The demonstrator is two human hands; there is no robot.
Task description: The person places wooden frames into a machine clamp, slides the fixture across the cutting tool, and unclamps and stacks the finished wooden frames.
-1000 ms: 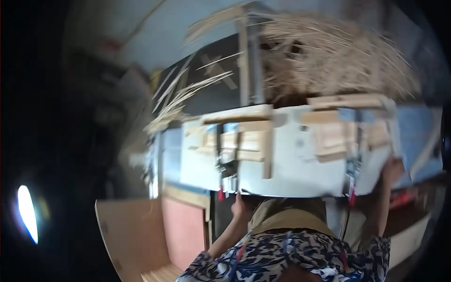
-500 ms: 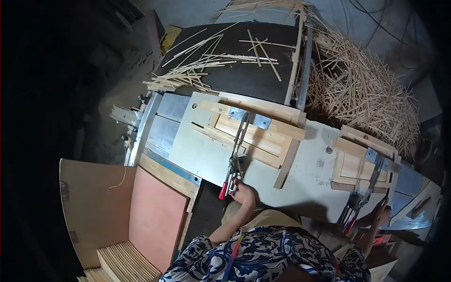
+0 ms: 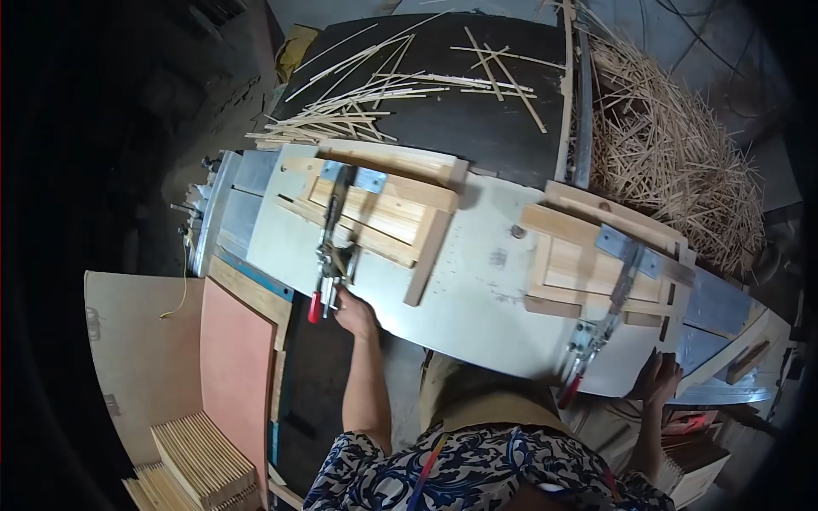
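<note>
1. Nearest the camera, the left hand [image 3: 354, 311] grips the near edge of the pale board [image 3: 477, 294] just beside the red-tipped handle of the left clamp [image 3: 331, 255]; its fingers are closed on the edge. Half a second ago this hand sat further right in view and the board lay more tilted; now the board runs almost level across the frame, so the whole jig looks to have been slid or swung leftward while both hands kept hold.
2. The right hand [image 3: 659, 379] holds the board's near right corner, fingers curled over the edge, just right of the right clamp [image 3: 596, 336]. It was barely visible before and shows plainly now.
3. On the board, beyond the hands: two toggle clamps, each pressing down one wooden frame [image 3: 375, 209], so two frames, one ahead of each hand. Each clamp handle points back toward its hand.
4. Below and left of the left hand: two stacks of thin slats [image 3: 200, 456] inside a cardboard box [image 3: 141, 358].
5. Beyond the board, a dark table [image 3: 452, 119] carries loose sticks, too many to count.
6. Furthest, beyond the right hand, one large heap of sticks [image 3: 673, 153] lies on the floor.
</note>
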